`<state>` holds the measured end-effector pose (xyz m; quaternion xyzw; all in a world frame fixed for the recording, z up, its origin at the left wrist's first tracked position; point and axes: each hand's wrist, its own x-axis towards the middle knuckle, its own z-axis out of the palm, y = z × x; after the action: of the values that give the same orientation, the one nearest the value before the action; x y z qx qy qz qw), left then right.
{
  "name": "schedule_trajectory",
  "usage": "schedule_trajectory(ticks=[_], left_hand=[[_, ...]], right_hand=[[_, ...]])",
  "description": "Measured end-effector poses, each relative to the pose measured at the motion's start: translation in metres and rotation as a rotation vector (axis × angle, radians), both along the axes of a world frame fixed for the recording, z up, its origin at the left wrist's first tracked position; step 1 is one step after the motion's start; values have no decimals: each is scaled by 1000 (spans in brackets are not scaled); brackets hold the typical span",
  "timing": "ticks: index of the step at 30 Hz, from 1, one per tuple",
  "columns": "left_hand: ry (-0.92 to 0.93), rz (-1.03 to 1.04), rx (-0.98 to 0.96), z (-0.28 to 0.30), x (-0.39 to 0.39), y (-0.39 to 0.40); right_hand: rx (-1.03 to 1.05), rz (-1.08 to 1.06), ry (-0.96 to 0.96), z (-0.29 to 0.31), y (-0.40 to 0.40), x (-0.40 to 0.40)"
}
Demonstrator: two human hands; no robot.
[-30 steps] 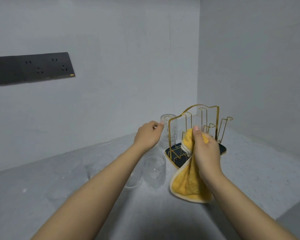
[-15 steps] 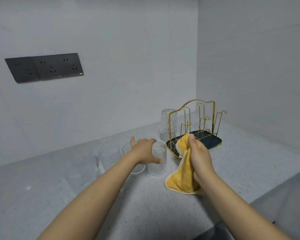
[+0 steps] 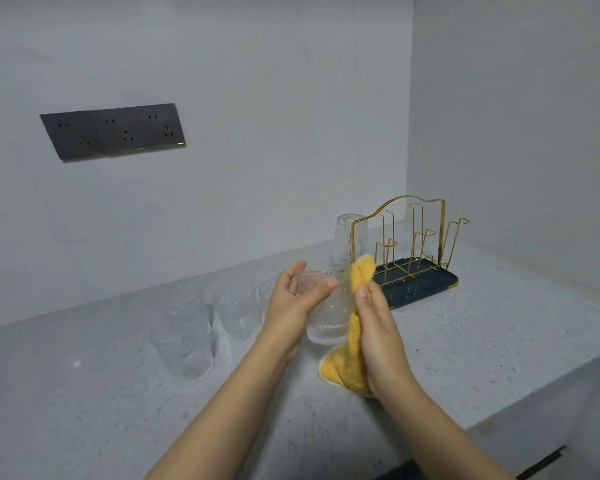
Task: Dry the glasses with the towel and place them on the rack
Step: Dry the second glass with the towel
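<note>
My left hand (image 3: 298,299) grips a clear ribbed glass (image 3: 328,313) and holds it above the counter. My right hand (image 3: 378,327) holds a yellow towel (image 3: 352,358) beside the glass, with the towel's top touching the rim. Behind them stands a gold wire rack (image 3: 409,237) on a dark tray (image 3: 426,282). One glass (image 3: 347,237) sits upside down on the rack's left post. Several more glasses (image 3: 184,334) stand on the counter to the left.
The grey speckled counter (image 3: 465,341) ends at a front edge on the lower right. A dark socket panel (image 3: 113,133) is on the back wall. A side wall closes the corner right behind the rack.
My left hand left the glass on the rack, came down to a glass on the counter and has lifted it up against the towel. My right hand kept the towel.
</note>
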<state>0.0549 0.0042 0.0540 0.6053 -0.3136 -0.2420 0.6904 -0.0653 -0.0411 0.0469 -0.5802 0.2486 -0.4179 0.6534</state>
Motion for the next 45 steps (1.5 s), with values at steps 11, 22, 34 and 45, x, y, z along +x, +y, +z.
schedule_trajectory(ticks=[11,22,34,45], left_hand=[[211,-14,-148,-30,-17,30],[369,109,-147,-42,-21,31],[423,82,-115,-50,-6,27],[289,103,-68,-54,-4,27]], right_hand=[[-383,60,231,4,22,16],[-566,100,300,-19,30,7],[-449,61,289,-27,19,22],[-401,37,247,-26,20,27]])
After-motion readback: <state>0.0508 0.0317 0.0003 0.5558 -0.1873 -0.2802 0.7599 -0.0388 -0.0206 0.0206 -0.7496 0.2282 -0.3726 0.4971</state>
